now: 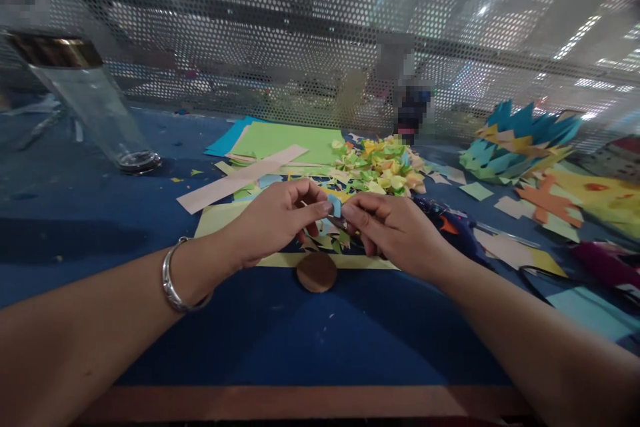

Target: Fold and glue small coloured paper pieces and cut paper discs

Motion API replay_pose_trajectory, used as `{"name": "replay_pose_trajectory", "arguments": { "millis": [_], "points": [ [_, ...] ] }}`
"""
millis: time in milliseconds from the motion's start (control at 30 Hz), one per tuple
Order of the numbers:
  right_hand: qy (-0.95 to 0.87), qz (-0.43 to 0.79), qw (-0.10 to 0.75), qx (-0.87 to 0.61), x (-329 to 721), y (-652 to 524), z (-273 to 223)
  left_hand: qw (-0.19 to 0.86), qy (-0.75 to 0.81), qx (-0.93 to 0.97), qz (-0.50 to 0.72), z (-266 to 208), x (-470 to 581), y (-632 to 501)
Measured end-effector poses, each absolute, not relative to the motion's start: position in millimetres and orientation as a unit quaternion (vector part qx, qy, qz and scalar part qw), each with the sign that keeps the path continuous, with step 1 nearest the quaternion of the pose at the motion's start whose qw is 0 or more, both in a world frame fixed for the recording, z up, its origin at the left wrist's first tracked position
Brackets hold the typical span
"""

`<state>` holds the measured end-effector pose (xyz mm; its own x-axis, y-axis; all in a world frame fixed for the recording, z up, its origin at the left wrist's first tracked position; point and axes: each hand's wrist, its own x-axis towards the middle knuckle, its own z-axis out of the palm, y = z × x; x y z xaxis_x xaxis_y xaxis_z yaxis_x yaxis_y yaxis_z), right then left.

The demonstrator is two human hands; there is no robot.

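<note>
Between my fingertips is a small piece of light blue paper (335,205). My left hand (280,217) pinches it from the left, thumb and forefinger pressed together. My right hand (395,227) closes on its other side with thumb and fingers. Below the hands lie several green and yellow paper scraps (333,240), partly hidden by the fingers. Under them a pale yellow paper sheet (280,259) lies on the table, and a round brown disc (317,272) overlaps its near edge.
Behind my hands is a heap of folded paper bits (380,167) beside green sheets (285,140) and a pale strip (245,178). A glass bottle (95,107) stands left. Paper crowns (520,143), an orange paper cross (550,200) and a cable (533,287) lie right. Perforated metal (200,53) closes the back.
</note>
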<state>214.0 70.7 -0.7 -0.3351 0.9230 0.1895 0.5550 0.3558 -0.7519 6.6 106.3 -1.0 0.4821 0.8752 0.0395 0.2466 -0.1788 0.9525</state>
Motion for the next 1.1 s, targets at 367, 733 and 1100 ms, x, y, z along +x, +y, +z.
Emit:
{"name": "replay_pose_trajectory", "arguments": {
  "millis": [367, 733, 1100],
  "points": [
    [-0.764, 0.283, 0.320, -0.484, 211, 72, -6, 0.414, 0.421, 0.740, 0.321, -6, 6, 106],
    [-0.775, 0.239, 0.320, -0.489, 215, 73, -5, 0.311, 0.435, 0.781, 0.322, 14, -5, 107],
    [-0.813, 0.239, 0.178, -0.500, 214, 73, -4, 0.076, 0.491, 0.859, 0.122, 26, -44, 144]
  ]
}}
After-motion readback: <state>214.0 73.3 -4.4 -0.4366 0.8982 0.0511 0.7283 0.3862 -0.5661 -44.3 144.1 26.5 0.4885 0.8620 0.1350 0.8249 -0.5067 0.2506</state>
